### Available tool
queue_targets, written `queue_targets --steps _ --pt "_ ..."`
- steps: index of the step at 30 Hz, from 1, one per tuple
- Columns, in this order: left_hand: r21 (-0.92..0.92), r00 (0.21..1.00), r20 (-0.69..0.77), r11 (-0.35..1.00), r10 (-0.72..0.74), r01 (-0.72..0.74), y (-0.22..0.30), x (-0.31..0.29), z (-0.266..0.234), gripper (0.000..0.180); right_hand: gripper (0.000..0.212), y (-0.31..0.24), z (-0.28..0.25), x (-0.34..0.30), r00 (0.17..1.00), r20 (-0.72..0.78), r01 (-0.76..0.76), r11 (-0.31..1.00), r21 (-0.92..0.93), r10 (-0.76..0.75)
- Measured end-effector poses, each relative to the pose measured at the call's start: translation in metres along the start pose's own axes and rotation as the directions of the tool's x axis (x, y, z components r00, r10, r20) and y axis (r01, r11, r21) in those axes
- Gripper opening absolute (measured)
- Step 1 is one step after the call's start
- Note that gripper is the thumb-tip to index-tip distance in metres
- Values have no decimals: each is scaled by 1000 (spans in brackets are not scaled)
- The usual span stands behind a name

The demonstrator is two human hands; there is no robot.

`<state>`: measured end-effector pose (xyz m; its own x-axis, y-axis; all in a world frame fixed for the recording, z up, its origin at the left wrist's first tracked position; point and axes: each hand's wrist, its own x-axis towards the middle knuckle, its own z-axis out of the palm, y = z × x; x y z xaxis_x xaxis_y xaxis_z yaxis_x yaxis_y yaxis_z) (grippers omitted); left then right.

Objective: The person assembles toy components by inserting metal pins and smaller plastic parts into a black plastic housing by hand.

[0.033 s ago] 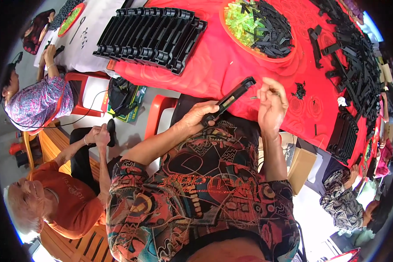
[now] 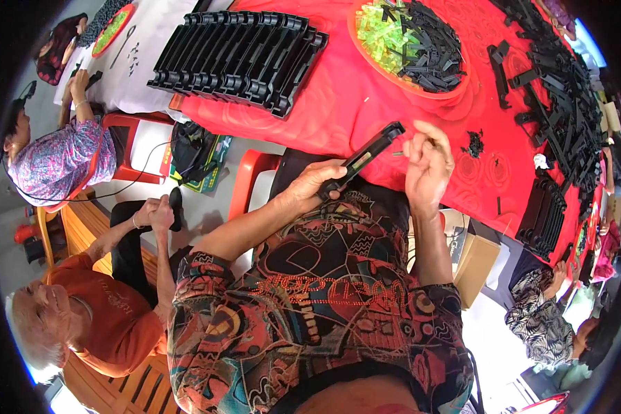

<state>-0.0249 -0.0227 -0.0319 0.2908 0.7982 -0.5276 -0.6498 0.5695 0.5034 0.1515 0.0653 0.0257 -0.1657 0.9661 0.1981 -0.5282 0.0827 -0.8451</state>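
My left hand (image 2: pixel 314 183) is closed round the lower end of a long black plastic part (image 2: pixel 360 161), held at a slant over my lap by the table's front edge. A pale greenish strip runs along the part's upper face. My right hand (image 2: pixel 429 162) is raised just right of the part's far end, its thumb and fingers drawn together. A small thin strip (image 2: pixel 399 154) sticks out of those fingers toward the part, apart from it. Beyond both hands stands an orange-red bowl (image 2: pixel 357 48) of yellow-green strips (image 2: pixel 383 41) and black pieces (image 2: pixel 435 55).
A row of similar black parts (image 2: pixel 238 58) stands at the table's far left. Loose black parts (image 2: pixel 566 110) are heaped at the right, a second stack (image 2: pixel 541 217) nearer. A seated person in orange (image 2: pixel 107 303) is at my left, by a red chair (image 2: pixel 250 169).
My right hand has shifted very slightly left, toward the black plastic part. Little else differs.
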Motion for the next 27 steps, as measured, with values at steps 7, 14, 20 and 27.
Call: queue_targets --steps 7,14,20,27 --pt "-41 1000 -10 999 -21 20 -3 1 -2 41 32 28 19 1 997 -33 -63 968 244 73" --pt "6 999 -24 1000 -23 24 -3 -1 0 41 36 41 17 -3 997 -40 -64 997 48 66" --pt "8 999 2 999 -36 36 -5 2 -4 42 35 44 24 -12 1000 8 -2 987 -162 4" --pt "15 1000 13 1000 -22 21 -8 4 -6 40 34 51 21 -12 999 -6 39 993 -108 -40"
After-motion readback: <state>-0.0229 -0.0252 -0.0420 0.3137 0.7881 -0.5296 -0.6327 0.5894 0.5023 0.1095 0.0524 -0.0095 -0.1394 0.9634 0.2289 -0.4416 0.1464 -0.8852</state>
